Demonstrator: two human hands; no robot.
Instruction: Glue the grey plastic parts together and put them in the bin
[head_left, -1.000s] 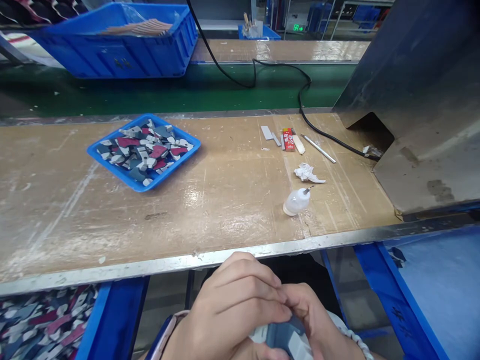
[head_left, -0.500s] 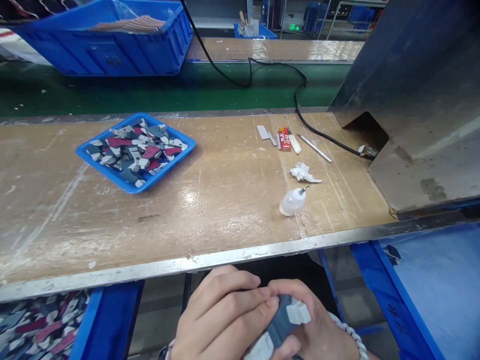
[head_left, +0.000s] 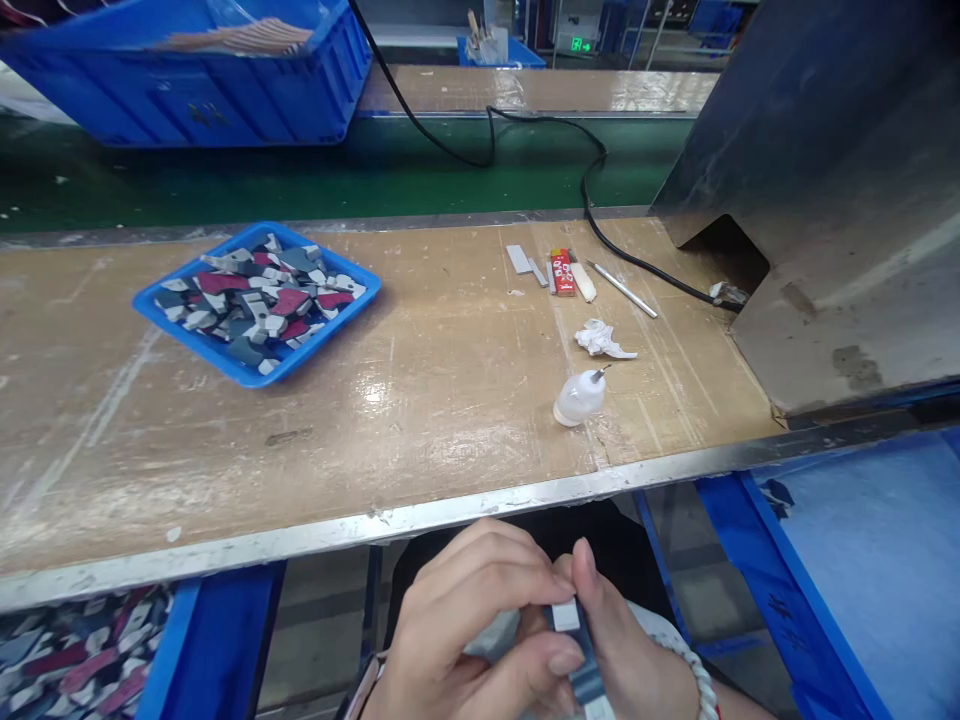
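Note:
Between my two hands, below the table's front edge, is a small dark grey-blue piece with white blocks on it (head_left: pixel 587 672). My left hand (head_left: pixel 472 620) is closed, its thumb and fingertips pinching the piece near its upper white block. On the other side my right hand (head_left: pixel 630 640) grips the same piece, its thumb pointing up along it; a braided white band circles that wrist. The fingers partly hide the piece. Beyond my hands stands a white squeeze bottle (head_left: pixel 580 398) with a thin metal tip.
A blue tray (head_left: pixel 259 375) of grey, white and dark red pieces sits at the left. Crumpled tissue (head_left: pixel 602 338), a red packet (head_left: pixel 562 273) and a silver pen-like tool (head_left: pixel 624 290) lie behind the bottle. A metal housing (head_left: pixel 840 200) stands right; blue bins (head_left: pixel 225 620) flank my lap.
My hands have turned the piece so its narrow side faces up, and my left thumb now shows pressed on it. The view has shifted slightly.

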